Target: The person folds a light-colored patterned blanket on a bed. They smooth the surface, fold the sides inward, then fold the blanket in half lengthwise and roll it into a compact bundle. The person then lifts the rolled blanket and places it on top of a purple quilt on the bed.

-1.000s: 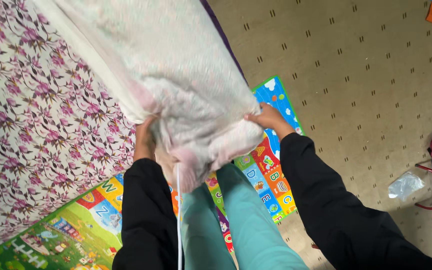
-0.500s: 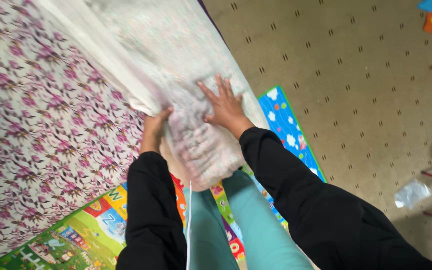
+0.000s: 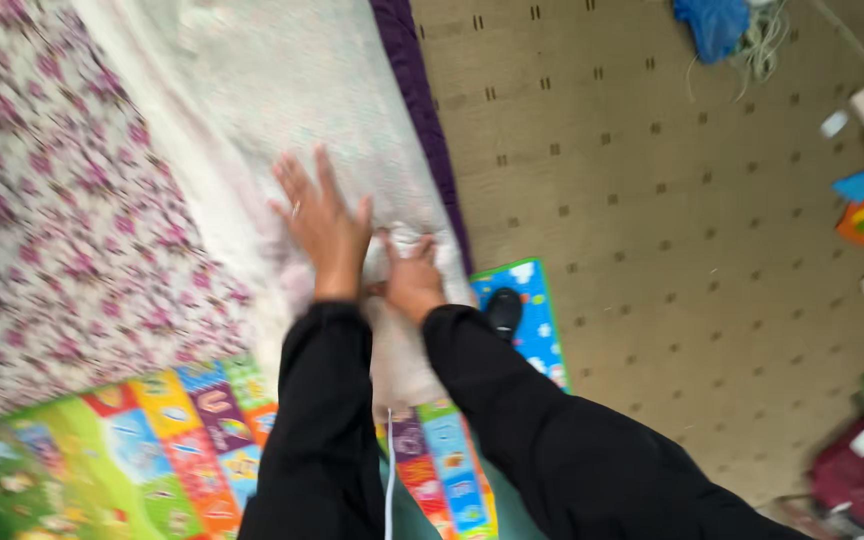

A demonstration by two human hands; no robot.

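Left hand (image 3: 324,226) moved atop pale bedding (image 3: 282,110), fingers spread flat; right hand (image 3: 414,278) clenches bedding's corner.

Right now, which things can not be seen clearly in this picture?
Head view only:
- Right hand: its fingertips are buried in the pale, soft white pillow.
- Pillow: top cut off by the frame edge.
- Small colourful items on the beige patterned carpet, at the right edge: blurred and too small to identify.
- Left hand: motion-blurred.

Your left hand (image 3: 324,225) now lies flat, fingers spread toward 12 o'clock, on the pale pinkish-white fabric bundle (image 3: 292,120), no longer gripping beneath it. Your right hand (image 3: 414,280) now bunches its end, no longer pressing flat. The bundle sits lower.
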